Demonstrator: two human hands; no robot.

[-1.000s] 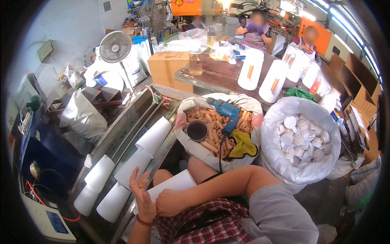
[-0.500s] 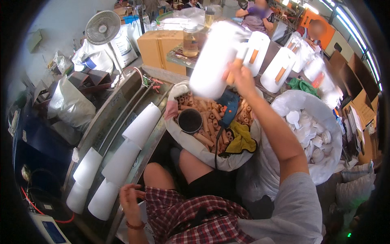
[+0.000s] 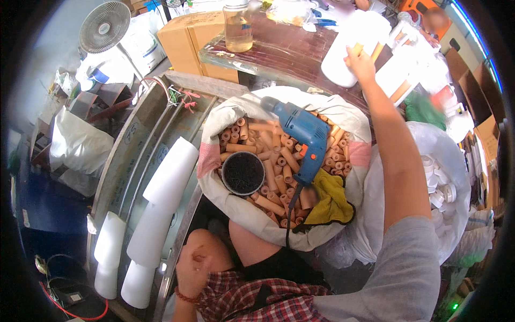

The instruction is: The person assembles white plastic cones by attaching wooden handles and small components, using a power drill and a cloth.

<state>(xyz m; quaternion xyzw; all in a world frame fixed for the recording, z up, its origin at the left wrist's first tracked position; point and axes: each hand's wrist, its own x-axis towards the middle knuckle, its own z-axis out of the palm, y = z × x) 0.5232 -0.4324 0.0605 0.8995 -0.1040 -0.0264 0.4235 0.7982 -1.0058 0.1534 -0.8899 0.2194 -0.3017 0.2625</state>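
My right hand [image 3: 359, 64] reaches out to the far right, shut on the wooden handle of a white pitcher [image 3: 338, 53]. The pitcher's base is at the dark tabletop [image 3: 279, 37]; whether it rests there I cannot tell. Right beside it stands another white pitcher with a wooden handle [image 3: 401, 90]. My left hand [image 3: 193, 273] is over my lap, its fingers loosely curled and slightly apart, with nothing visible in them. Between my arms, a blue power drill [image 3: 306, 131] lies on wooden handle pieces [image 3: 279, 161] in a cloth sack [image 3: 209, 172].
Within the sack are a cup of dark screws [image 3: 243, 173] and a yellow-green cloth [image 3: 330, 201]. White tapered sleeves [image 3: 171, 172] lie in a trough at left. A bag of white plastic parts [image 3: 456, 214] stands at right. A glass jar [image 3: 238, 29] and cardboard box [image 3: 188, 43] are at the back.
My right hand has carried the pitcher away from above the sack, rightward to the table by the other pitchers. My left hand has moved slightly right, over my lap. The view has shifted.
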